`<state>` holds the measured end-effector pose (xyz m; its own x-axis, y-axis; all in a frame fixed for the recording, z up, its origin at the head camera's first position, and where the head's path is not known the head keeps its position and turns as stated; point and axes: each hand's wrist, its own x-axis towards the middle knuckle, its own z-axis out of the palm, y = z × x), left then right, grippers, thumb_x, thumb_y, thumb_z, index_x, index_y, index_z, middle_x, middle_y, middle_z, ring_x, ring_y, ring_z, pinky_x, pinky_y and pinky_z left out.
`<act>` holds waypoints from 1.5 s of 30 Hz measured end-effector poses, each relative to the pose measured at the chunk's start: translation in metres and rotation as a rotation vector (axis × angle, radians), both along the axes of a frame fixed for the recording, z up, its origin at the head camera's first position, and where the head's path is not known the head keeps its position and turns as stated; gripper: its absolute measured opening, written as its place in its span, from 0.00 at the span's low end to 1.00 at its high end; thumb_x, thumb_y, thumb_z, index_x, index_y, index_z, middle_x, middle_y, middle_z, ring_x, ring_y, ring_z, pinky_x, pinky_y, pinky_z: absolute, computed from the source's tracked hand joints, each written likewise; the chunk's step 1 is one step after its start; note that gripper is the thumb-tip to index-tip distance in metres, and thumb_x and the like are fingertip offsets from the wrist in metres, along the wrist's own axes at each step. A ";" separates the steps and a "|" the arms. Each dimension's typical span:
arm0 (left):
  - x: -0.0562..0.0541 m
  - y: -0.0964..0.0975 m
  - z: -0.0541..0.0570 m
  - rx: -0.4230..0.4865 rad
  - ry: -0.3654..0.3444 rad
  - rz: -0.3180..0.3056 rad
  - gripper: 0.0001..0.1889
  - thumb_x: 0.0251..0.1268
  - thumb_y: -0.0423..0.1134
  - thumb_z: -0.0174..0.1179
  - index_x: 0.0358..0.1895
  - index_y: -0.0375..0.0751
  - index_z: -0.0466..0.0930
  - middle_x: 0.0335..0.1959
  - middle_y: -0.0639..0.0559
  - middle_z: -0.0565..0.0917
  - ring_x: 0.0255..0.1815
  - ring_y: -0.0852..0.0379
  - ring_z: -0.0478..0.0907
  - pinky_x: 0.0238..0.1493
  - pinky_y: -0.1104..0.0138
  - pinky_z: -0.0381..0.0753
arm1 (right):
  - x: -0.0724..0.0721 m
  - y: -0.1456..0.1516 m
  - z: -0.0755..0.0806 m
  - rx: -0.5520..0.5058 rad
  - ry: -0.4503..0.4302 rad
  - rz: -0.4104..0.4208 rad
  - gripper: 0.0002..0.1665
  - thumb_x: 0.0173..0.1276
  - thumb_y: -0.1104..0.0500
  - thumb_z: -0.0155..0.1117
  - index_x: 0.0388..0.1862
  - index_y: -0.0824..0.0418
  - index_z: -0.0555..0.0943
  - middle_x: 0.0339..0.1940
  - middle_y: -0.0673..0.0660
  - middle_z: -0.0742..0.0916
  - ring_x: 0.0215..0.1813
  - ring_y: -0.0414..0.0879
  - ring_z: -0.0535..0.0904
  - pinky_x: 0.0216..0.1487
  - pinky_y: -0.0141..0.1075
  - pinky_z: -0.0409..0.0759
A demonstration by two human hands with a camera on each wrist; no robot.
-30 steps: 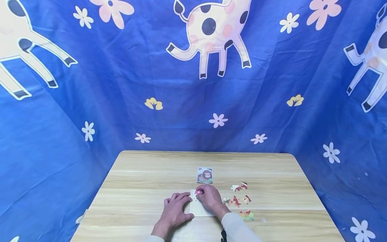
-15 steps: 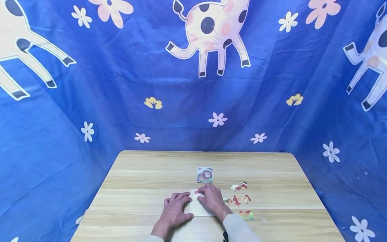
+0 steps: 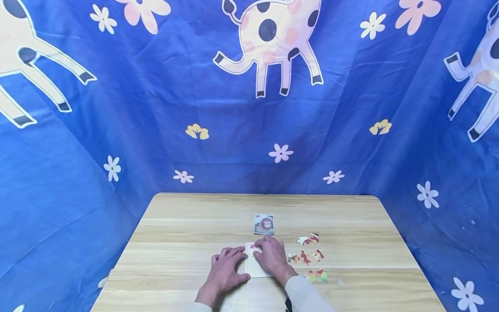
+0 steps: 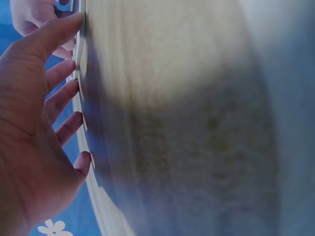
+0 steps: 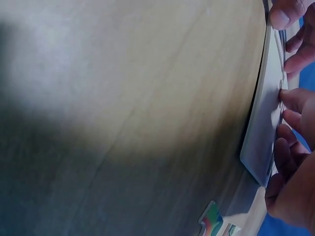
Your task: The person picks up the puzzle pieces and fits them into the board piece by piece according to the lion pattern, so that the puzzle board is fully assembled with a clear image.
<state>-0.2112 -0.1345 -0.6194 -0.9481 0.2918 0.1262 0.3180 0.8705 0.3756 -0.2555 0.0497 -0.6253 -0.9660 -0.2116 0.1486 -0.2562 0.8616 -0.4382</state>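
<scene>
A pale square puzzle board lies flat on the wooden table. At its left side rests my left hand, fingers spread, with fingertips at the edge and the thumb near the lower left corner. Over the board's upper left my right hand is bent down, thumb and forefinger on a white puzzle piece with a pink mark; the hand hides part of the piece. The right wrist view shows the fingertips of the right hand right at the surface of the board.
Several loose puzzle pieces lie in rows on the table to the right. A card with a lion picture lies beyond the board. Behind the table hangs a blue curtain printed with flowers and animals.
My right thumb and forefinger have gone from pinching the pink-marked puzzle piece to lying spread on it at the board's upper left. The left hand stays at the board's edge.
</scene>
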 end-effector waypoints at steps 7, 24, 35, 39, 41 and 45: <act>-0.001 0.000 0.000 0.003 0.000 0.003 0.31 0.39 0.62 0.70 0.51 0.57 0.80 0.64 0.60 0.76 0.60 0.52 0.70 0.51 0.50 0.68 | -0.003 0.010 0.006 -0.060 -0.039 0.010 0.16 0.59 0.49 0.67 0.48 0.46 0.83 0.40 0.45 0.82 0.43 0.42 0.76 0.46 0.39 0.73; -0.004 -0.001 0.000 0.011 -0.009 0.014 0.31 0.39 0.62 0.70 0.52 0.58 0.80 0.65 0.61 0.76 0.62 0.52 0.69 0.53 0.48 0.68 | -0.012 0.063 0.014 -0.092 0.003 -0.037 0.21 0.56 0.58 0.65 0.51 0.50 0.83 0.47 0.50 0.85 0.51 0.48 0.77 0.53 0.47 0.77; -0.013 -0.002 0.007 0.015 0.005 0.009 0.31 0.39 0.62 0.70 0.52 0.56 0.80 0.65 0.59 0.76 0.62 0.50 0.69 0.52 0.47 0.68 | -0.027 0.099 0.020 -0.081 0.018 -0.138 0.21 0.55 0.60 0.64 0.50 0.51 0.83 0.51 0.52 0.85 0.55 0.53 0.78 0.59 0.51 0.73; -0.006 -0.001 0.004 0.019 -0.020 0.003 0.31 0.39 0.61 0.71 0.51 0.56 0.81 0.65 0.60 0.76 0.62 0.50 0.69 0.52 0.47 0.68 | -0.021 0.111 0.014 -0.068 -0.030 -0.177 0.21 0.56 0.60 0.65 0.50 0.50 0.84 0.52 0.52 0.85 0.57 0.53 0.77 0.60 0.52 0.72; -0.004 -0.001 0.003 0.021 -0.023 0.002 0.31 0.39 0.61 0.70 0.51 0.56 0.80 0.64 0.60 0.76 0.62 0.50 0.69 0.52 0.48 0.68 | -0.019 0.116 0.011 -0.063 -0.034 -0.185 0.20 0.56 0.60 0.65 0.50 0.51 0.84 0.52 0.52 0.86 0.57 0.54 0.77 0.58 0.53 0.73; -0.002 0.000 0.001 0.022 -0.012 0.009 0.31 0.39 0.61 0.70 0.51 0.56 0.80 0.64 0.60 0.76 0.61 0.51 0.69 0.53 0.47 0.68 | -0.018 0.125 0.009 -0.074 -0.039 -0.194 0.20 0.57 0.60 0.65 0.51 0.51 0.83 0.53 0.52 0.86 0.57 0.54 0.76 0.58 0.53 0.72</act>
<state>-0.2135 -0.1349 -0.6184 -0.9521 0.2805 0.1216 0.3056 0.8648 0.3984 -0.2733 0.1744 -0.6158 -0.9928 -0.0106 0.1190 -0.0701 0.8583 -0.5084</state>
